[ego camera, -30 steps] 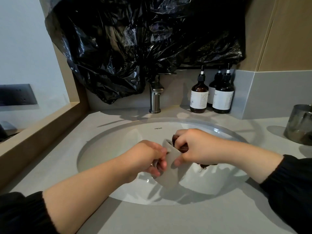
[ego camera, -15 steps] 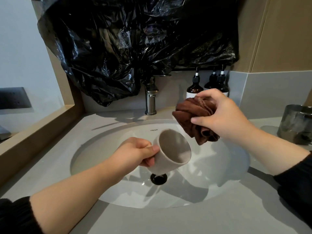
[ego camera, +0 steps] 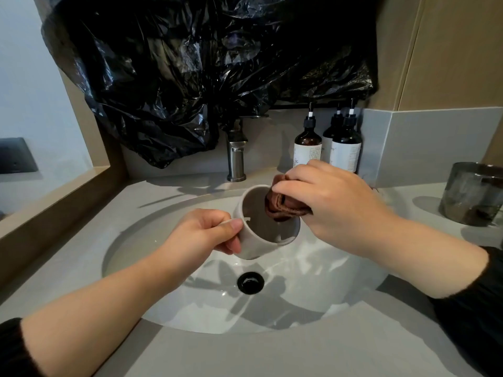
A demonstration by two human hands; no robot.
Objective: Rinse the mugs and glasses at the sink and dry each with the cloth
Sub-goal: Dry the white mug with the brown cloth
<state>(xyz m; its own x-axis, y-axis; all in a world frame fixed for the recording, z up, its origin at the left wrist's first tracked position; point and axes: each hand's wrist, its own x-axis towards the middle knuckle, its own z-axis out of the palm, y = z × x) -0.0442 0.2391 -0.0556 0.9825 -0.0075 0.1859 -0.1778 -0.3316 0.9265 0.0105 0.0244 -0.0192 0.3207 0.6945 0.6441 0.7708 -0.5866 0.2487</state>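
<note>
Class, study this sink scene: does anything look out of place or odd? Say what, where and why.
A crumpled black plastic bag hangs over the wall above the sink, drooping onto the tap. It hides whatever is behind it. Nothing looks spilled; the bottles stand upright.

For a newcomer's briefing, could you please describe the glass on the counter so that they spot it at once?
Start at the white sink in the grey counter. Right of it, beyond the brown pump bottles, stands the glass: squat, smoky and see-through, with no pump or label.
</note>
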